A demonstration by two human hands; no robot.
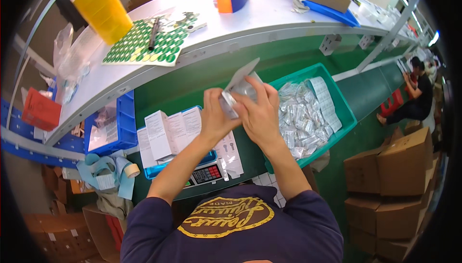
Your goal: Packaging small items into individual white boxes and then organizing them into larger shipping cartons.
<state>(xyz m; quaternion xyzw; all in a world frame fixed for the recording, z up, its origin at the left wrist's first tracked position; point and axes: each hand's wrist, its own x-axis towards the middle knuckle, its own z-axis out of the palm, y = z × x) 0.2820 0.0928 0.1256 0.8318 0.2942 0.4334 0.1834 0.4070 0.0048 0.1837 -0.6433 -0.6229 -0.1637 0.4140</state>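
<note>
In front of my chest, my left hand (215, 117) grips a small white box (228, 105) with its flap raised. My right hand (260, 112) is closed at the box's mouth, its fingers on a clear plastic packet (244, 90) that is partly hidden. To the right stands a green crate (342, 100) filled with similar shiny packets (299, 118); a printed white sheet (324, 103) lies over them. By my left forearm, a blue tray (155, 170) holds several white boxes (160, 133) and rests on a scale with a keypad (207, 174).
A white shelf (211, 36) runs ahead, bearing a sheet of green round stickers (154, 46), a black pen (154, 34) and a yellow container (102, 10). A blue bin (126, 123) sits left, cartons (402, 166) are stacked right, and a person (417, 89) sits far right.
</note>
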